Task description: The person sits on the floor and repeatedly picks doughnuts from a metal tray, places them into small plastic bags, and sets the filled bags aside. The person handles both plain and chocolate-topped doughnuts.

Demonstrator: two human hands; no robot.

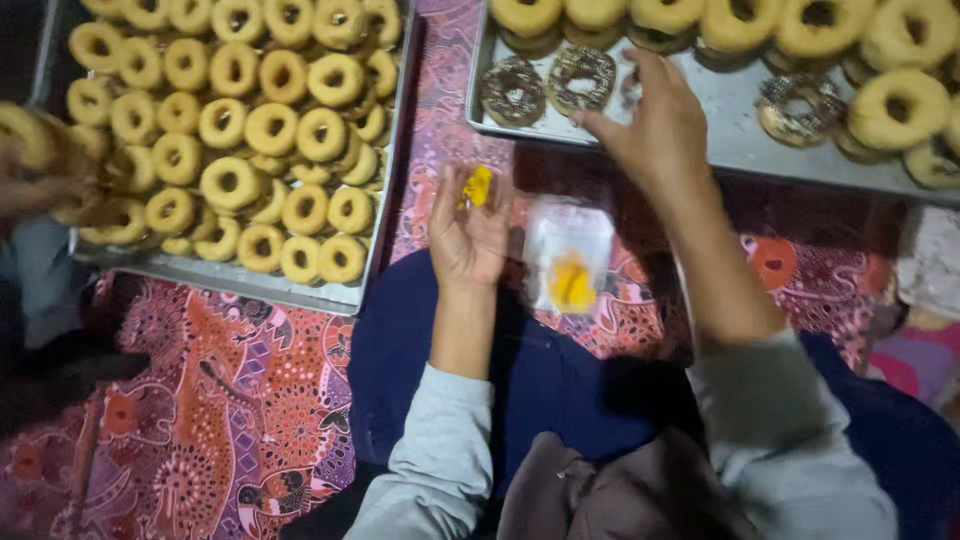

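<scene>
A small yellow piece (478,186) is pinched in the raised left hand (468,232), kept ready above a clear bag (568,255) on the patterned cloth (230,400), while the open right hand (655,125) is stretched toward sprinkled doughnuts (548,85) on the right tray (720,130).

Home doughnut-making floor, doughnut trays (735,135), patterned cloth (230,400)

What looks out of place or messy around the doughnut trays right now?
Little stands out. A small clear bag holding something yellow lies loose on the patterned cloth, off both trays. The left hand cups a yellow bit; the right hand reaches over the right tray. Nothing looks spilled.
</scene>
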